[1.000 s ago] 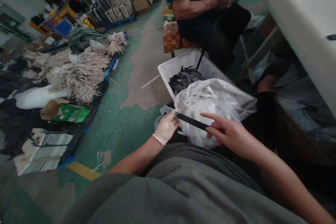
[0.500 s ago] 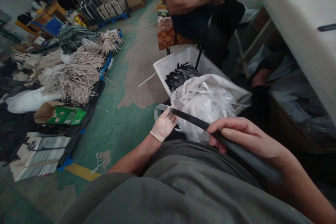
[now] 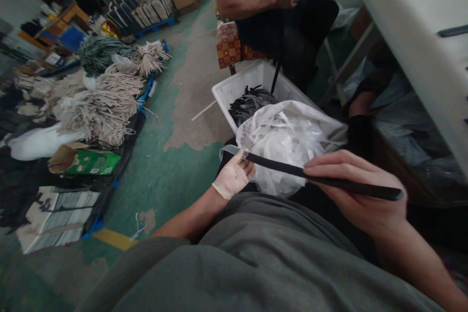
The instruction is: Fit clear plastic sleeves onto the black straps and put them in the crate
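Observation:
A black strip [image 3: 276, 165] stretches between my two hands, above my lap. My left hand [image 3: 234, 175], in a pale glove, pinches its left end together with a clear plastic piece [image 3: 228, 149] that curls out past the fingertips. My right hand [image 3: 360, 190] is closed on the strip further right, its fingers lying along it, and the strip's right end rests over the palm. Just beyond the strip, a white bag [image 3: 292, 112] full of clear plastic strips sits at the near part of a white bin [image 3: 223, 91], where black strips [image 3: 252, 102] also lie.
Another person [image 3: 263, 14] sits beyond the bin, both hands on a thin dark item. A white table [image 3: 413, 34] stands at the right, a dark strip [image 3: 453, 31] on it. Bundled cords [image 3: 106, 102] and an open green box [image 3: 95, 162] lie on the left.
My right hand has moved right along the black strip and turned, and the strip's right end has swung up to lie flatter. My left hand has shifted slightly right. The other person's hands have moved apart.

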`<state>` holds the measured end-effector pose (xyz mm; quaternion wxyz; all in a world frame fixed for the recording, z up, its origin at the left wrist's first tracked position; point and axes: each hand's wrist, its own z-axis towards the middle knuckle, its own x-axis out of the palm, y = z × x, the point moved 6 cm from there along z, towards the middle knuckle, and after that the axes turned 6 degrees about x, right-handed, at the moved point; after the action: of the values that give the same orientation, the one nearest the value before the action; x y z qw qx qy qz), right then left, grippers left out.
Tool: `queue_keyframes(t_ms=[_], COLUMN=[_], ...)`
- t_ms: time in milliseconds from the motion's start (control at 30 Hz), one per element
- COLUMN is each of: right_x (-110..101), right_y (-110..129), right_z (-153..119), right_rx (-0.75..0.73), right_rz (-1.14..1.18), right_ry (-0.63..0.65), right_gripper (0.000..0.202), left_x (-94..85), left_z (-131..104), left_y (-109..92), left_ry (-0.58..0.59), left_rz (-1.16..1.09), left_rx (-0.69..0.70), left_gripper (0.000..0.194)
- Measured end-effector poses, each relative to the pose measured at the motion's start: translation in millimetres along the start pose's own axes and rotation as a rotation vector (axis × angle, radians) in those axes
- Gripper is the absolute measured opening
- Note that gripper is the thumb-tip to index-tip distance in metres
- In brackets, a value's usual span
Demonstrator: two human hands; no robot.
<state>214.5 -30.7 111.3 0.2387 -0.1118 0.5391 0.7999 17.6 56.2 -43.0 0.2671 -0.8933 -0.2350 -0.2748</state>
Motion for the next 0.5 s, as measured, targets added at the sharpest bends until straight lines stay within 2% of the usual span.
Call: queue_keyframes(t_ms=[167,267,333,433,500], right_x=[44,70,84,81,63], right_y=[-9,-31,-46,-56,-52], right_z=[6,14,18,20,17], right_rx=[-0.106,-0.122,-0.054,0.124,0.216], right_rz=[0.032,0.019,0.069,0.180,0.278], right_ry=[0.124,0.156,0.196,0.190,0.146], right_gripper=[0.016,0.013,0.014,0.017,0.016], left_x=[12.3,21.5,27.3,27.5,17.1], left_z=[-16,-26,-31,-31,-21], left_y=[17,29,35,36,22], left_ry=[0.077,0.203,0.307,0.397,0.338], left_rz=[0.093,0.187,0.210,0.158,0.081], left_rx=[-0.074,-0.105,-0.156,-0.233,-0.186], left_gripper=[0.019,0.021,0.026,0.035,0.042])
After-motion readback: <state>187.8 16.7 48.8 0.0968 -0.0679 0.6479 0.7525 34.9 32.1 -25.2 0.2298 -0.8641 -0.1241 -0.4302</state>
